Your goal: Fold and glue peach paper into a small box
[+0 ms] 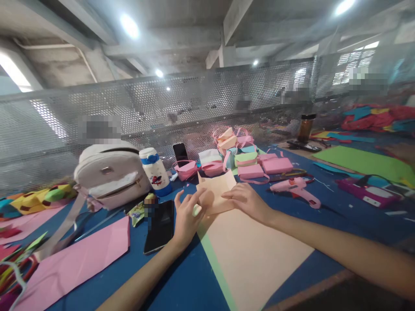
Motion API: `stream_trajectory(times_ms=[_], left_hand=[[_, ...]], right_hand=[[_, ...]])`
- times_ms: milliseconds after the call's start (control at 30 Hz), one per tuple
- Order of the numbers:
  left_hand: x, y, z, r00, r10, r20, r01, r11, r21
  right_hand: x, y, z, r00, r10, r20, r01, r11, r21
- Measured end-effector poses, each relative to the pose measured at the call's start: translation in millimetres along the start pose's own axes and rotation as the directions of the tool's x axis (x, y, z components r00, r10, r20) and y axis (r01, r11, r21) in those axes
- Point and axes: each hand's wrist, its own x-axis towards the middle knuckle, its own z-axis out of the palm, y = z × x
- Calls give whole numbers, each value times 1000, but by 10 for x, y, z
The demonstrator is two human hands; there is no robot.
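Observation:
A creased peach paper piece (pixel 215 185) with raised far corners lies between my hands, on the near end of the work area. My left hand (pixel 189 216) is at its left edge, some fingers stretched toward the paper, others curled around a small pale-green piece (pixel 196 210), whose kind I cannot make out. Lying flat, my right hand (pixel 251 203) rests its outstretched fingers on the paper's right side. Beneath is a large peach sheet (pixel 259 255) over a green sheet (pixel 212 259). Beyond stand several small paper bags (pixel 248 172) in pink, green and white.
A pink glue gun (pixel 296 188) lies to the right, near a purple power strip (pixel 368 192). Left of my hands are a black phone (pixel 162 226), a snack packet (pixel 138 214), a bottle (pixel 155 172), a white backpack (pixel 110 172) and pink paper (pixel 81 263). Perforated metal panels (pixel 194 103) border the table.

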Motion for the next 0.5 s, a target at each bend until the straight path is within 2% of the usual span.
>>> stream_trajectory(times_ms=[67, 133, 300, 500], left_hand=[[6, 9, -13, 1000, 20, 12, -20, 1000, -2], [9, 11, -25, 999, 20, 34, -19, 999, -30], [12, -40, -36, 995, -40, 90, 52, 991, -127], [24, -60, -21, 994, -47, 101, 60, 990, -126]], right_hand=[[-5, 31, 7, 999, -45, -3, 45, 999, -25], [-10, 58, 19, 999, -36, -16, 36, 999, 3], [-18, 85, 38, 995, 76, -70, -71, 995, 69], [-14, 68, 17, 982, 174, -70, -164, 978, 127]])
